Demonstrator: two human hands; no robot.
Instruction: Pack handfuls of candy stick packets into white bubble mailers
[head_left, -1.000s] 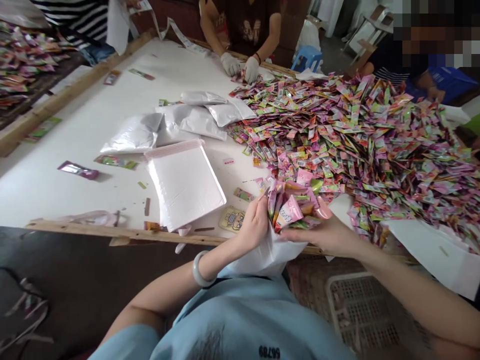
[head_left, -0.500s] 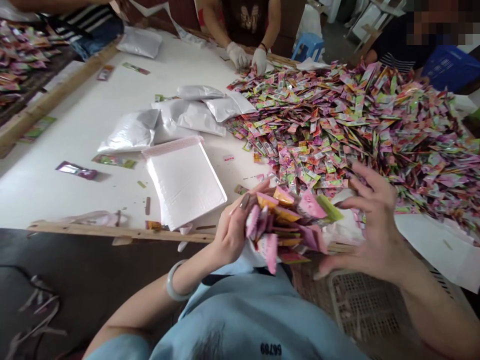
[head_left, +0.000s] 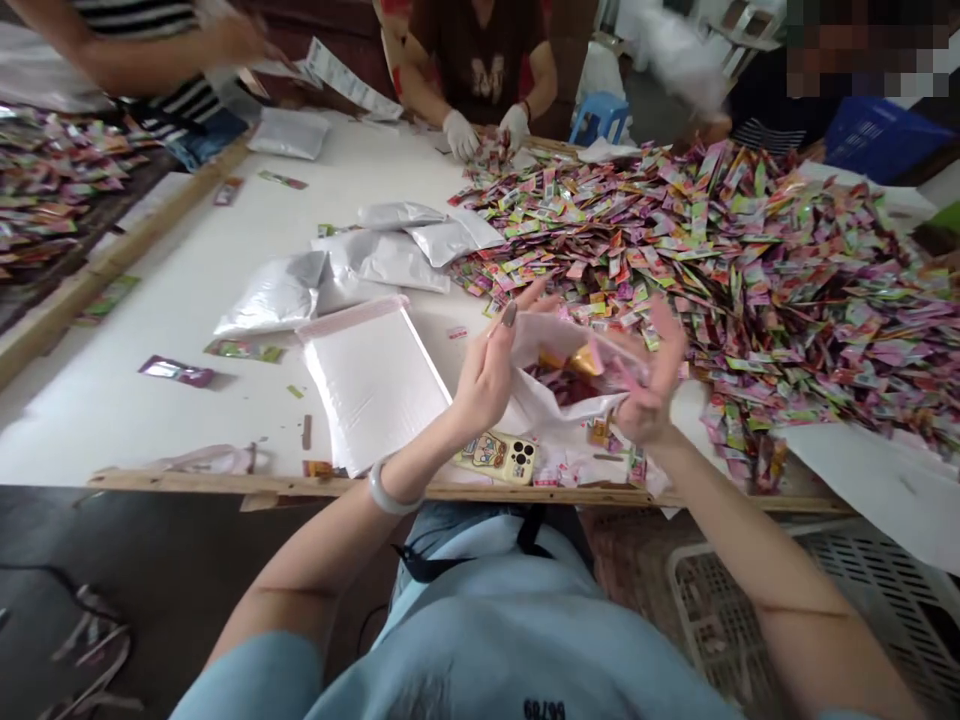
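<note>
- While the left hand [head_left: 484, 375], fingers nearly straight, pinches the left rim of the white mailer bag [head_left: 574, 410], the right hand [head_left: 651, 400], half-curled, holds its right rim.
- The bag gapes over the table [head_left: 187, 418], snack packets [head_left: 559, 382] inside.
- A cartoon-cased phone [head_left: 499, 456] lies nearby.

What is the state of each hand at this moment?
Left hand: holding the white bag by its left side.
Right hand: holding the bag's right side.

The scene is viewed by one head-worn camera, faced forward and down across the white table [head_left: 180, 270] from its near side; the blue shirt [head_left: 540, 630] is seen closest, the left hand [head_left: 486, 380] and right hand [head_left: 651, 400] mid-view.
</note>
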